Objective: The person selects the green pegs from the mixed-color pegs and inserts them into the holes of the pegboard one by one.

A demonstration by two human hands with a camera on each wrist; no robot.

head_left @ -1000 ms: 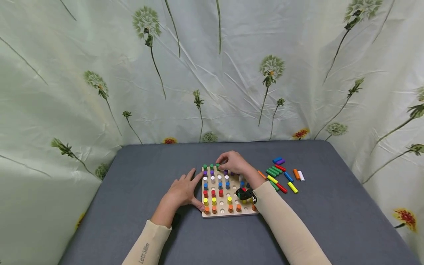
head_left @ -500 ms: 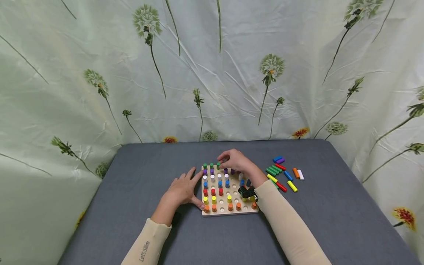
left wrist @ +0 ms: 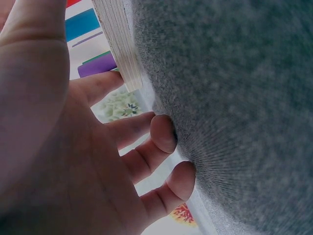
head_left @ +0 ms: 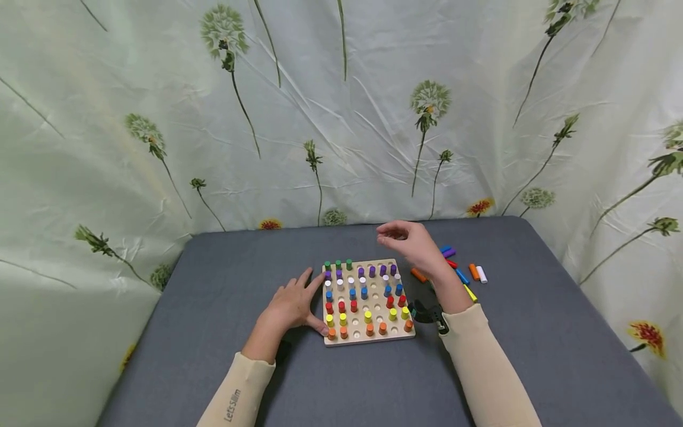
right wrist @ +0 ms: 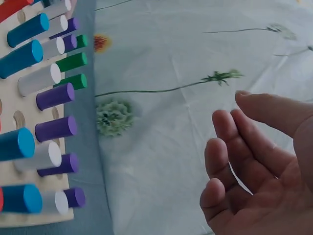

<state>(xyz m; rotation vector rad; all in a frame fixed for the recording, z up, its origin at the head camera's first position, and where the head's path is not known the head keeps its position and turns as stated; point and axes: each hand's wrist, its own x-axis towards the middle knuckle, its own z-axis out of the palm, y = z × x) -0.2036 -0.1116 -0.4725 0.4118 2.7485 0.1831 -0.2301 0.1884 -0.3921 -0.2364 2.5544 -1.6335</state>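
Note:
A pale wooden pegboard (head_left: 370,341) lies on the table, with coloured pegs standing in rows and some bare holes. Three green pegs (head_left: 338,264) stand at the left of its far row, in front of them a row of purple pegs (head_left: 372,271). My left hand (head_left: 292,303) rests at the board's left side, thumb and forefinger spread along it. The left wrist view shows the forefinger touching the board's edge (left wrist: 117,46) near a purple peg (left wrist: 97,64). Raised beyond the far right corner, my right hand (head_left: 413,244) holds nothing, its fingers loosely bent.
Loose pegs lie right of the board, among them an orange peg (head_left: 474,271), a white peg (head_left: 482,274) and another orange peg (head_left: 418,275) close to the board. My right forearm hides part of this pile. A flowered curtain (head_left: 341,118) hangs behind the grey table (head_left: 555,356).
My right hand has left the third green peg in the far row and moved right and up, away from the board. The left hand has stayed at the board's left side.

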